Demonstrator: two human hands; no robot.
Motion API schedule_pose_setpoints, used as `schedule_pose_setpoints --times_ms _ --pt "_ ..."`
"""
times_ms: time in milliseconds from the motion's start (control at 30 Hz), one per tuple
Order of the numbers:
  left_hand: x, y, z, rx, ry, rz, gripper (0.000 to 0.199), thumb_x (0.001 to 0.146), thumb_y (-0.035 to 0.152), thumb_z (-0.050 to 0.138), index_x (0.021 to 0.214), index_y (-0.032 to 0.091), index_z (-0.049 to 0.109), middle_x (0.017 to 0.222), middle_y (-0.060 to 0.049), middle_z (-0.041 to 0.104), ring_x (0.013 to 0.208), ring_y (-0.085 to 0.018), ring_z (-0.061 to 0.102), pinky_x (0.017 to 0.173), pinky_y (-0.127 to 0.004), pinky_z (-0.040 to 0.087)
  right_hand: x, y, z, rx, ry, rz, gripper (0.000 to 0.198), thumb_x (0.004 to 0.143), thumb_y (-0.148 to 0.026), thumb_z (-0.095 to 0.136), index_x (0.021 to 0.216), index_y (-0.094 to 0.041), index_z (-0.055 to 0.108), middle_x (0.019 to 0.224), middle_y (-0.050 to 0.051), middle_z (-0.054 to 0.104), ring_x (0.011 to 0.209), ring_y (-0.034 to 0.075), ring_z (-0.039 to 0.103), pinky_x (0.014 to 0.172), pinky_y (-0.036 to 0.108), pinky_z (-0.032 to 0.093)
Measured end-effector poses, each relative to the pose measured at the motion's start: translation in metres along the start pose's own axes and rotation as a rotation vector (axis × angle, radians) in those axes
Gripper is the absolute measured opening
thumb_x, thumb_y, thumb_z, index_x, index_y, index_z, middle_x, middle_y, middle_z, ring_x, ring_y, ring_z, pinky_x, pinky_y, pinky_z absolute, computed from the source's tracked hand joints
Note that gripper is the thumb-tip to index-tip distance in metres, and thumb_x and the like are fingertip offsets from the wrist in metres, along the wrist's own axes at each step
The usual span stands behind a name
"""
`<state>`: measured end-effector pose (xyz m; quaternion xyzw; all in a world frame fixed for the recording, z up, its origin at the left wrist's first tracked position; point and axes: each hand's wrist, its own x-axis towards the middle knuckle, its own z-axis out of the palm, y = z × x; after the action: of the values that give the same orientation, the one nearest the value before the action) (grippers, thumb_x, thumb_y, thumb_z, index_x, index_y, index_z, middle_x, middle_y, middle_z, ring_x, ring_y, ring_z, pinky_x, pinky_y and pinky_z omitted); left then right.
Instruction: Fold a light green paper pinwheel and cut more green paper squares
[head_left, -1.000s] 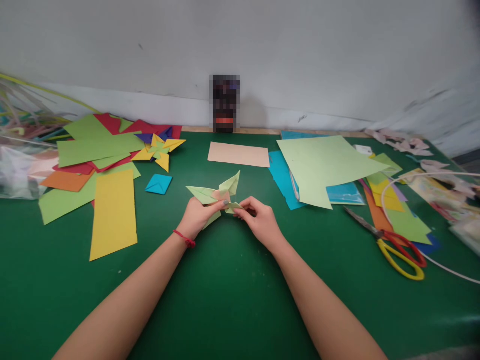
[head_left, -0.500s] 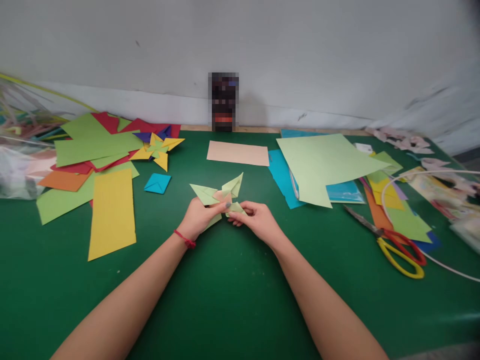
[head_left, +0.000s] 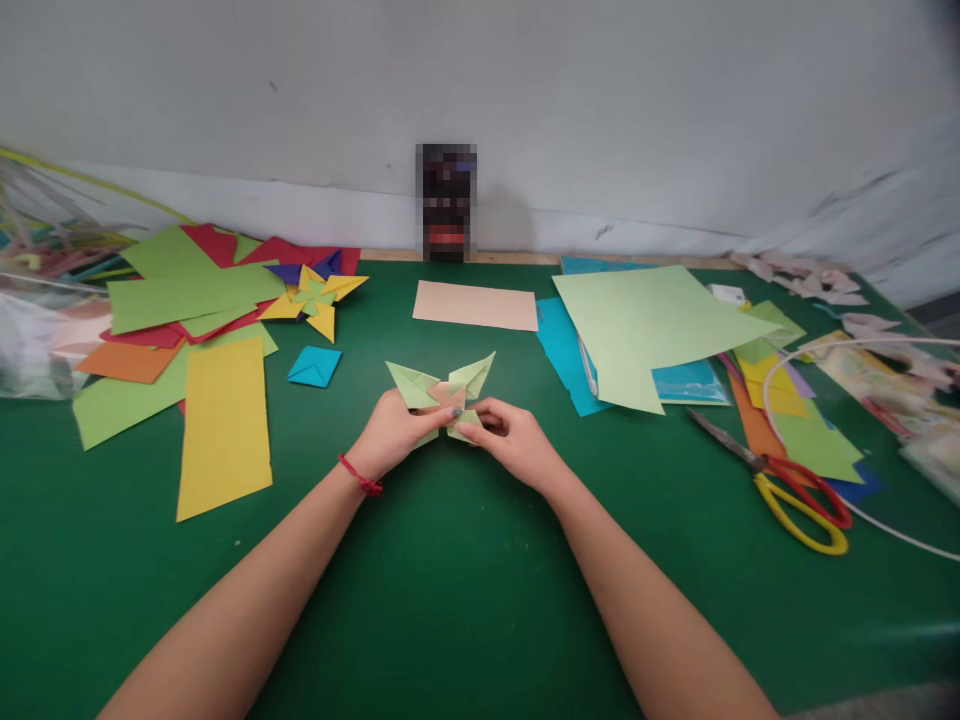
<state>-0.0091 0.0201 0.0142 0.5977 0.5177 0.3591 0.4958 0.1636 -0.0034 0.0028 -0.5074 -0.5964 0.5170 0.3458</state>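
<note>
- Left hand pinches the folded paper near its middle; right hand pinches its five-o'clock flap.
- It's at six o'clock of the pink sheet.
- Uneven tugging could loosen folds.

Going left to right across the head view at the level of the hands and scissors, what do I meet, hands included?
Clear plastic bag → yellow paper strip → blue folded square → left hand → green-and-pink folded piece → right hand → scissors.

Scissors on the right — dark, pixelated object by the wall.
</note>
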Motion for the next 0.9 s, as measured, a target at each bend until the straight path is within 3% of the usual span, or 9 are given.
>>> schedule_pose_setpoints --times_ms 200,533,800,900 --pt "0.0005 -0.0038 0.0007 0.014 -0.007 -0.028 0.034 0.065 0.034 0.067 0.094 0.017 0.067 0.101 -0.007 0.068 0.097 -0.025 0.06 0.089 -0.039 0.043 0.0006 0.001 -0.0018 -0.051 0.04 -0.022 0.026 0.074 -0.045 0.058 0.07 -0.019 0.057 0.061 -0.001 0.058 0.055 0.012 0.051 0.052 0.024 0.037" --pt "-0.0002 -0.0033 0.0002 0.036 -0.037 -0.004 0.033 0.067 0.036 0.065 0.094 0.017 0.067 0.101 -0.007 0.068 0.096 -0.023 0.06 0.088 -0.035 0.044 0.0003 0.0033 0.0014 -0.126 0.108 -0.05 0.028 0.076 -0.043 0.057 0.063 -0.019 0.056 0.05 -0.004 0.046 0.047 0.009 0.036 0.047 0.022 0.026" --pt "0.0 -0.0022 -0.0005 -0.017 -0.054 -0.036 0.036 0.066 0.037 0.066 0.095 0.017 0.067 0.103 -0.007 0.067 0.098 -0.025 0.059 0.089 -0.037 0.043 -0.0024 -0.0002 0.0038 -0.195 0.164 -0.135 0.03 0.081 -0.041 0.051 0.062 -0.019 0.06 0.051 -0.003 0.045 0.048 0.01 0.037 0.048 0.024 0.028" --pt "0.0029 -0.0041 -0.0065 -0.178 -0.104 -0.095 0.044 0.068 0.041 0.065 0.104 0.017 0.063 0.11 -0.01 0.064 0.103 -0.025 0.057 0.089 -0.036 0.044 -0.0015 0.0014 0.0048 -0.113 0.207 -0.104 0.027 0.079 -0.041 0.053 0.064 -0.02 0.061 0.052 -0.003 0.047 0.048 0.01 0.038 0.048 0.024 0.03"
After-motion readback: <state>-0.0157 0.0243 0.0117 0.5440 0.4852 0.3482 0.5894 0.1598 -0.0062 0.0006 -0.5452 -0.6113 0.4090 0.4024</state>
